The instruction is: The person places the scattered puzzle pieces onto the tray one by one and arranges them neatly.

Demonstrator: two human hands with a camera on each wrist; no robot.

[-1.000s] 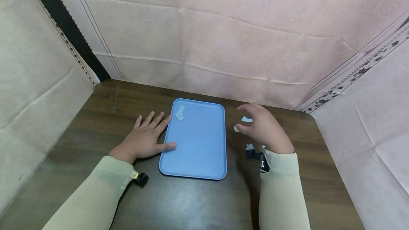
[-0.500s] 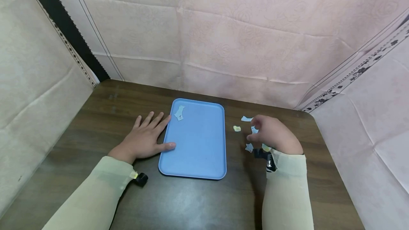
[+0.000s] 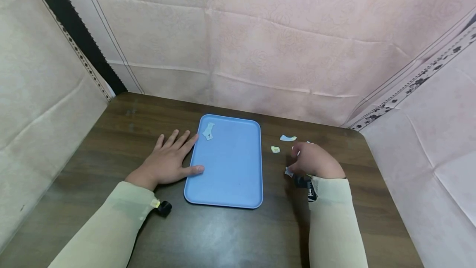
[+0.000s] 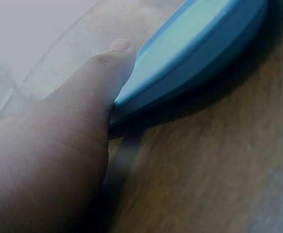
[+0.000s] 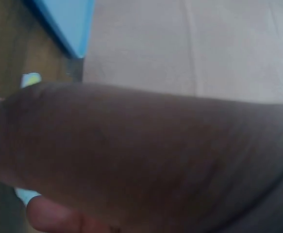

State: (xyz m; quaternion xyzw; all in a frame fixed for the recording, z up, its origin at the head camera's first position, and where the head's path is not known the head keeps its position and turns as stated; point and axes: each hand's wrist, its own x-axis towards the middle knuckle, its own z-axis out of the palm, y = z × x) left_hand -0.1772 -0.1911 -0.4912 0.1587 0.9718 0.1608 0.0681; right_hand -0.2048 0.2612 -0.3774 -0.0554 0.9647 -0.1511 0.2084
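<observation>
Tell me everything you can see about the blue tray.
The blue tray is rectangular, with rounded corners and a low raised rim; it looks like smooth plastic. It lies flat on the brown table. A pale blue cutout lies inside near its far left corner. The left grip touches its left edge, thumb over the rim.

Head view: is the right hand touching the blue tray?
No, a strip of table shows between the right hand and the blue tray.
</observation>
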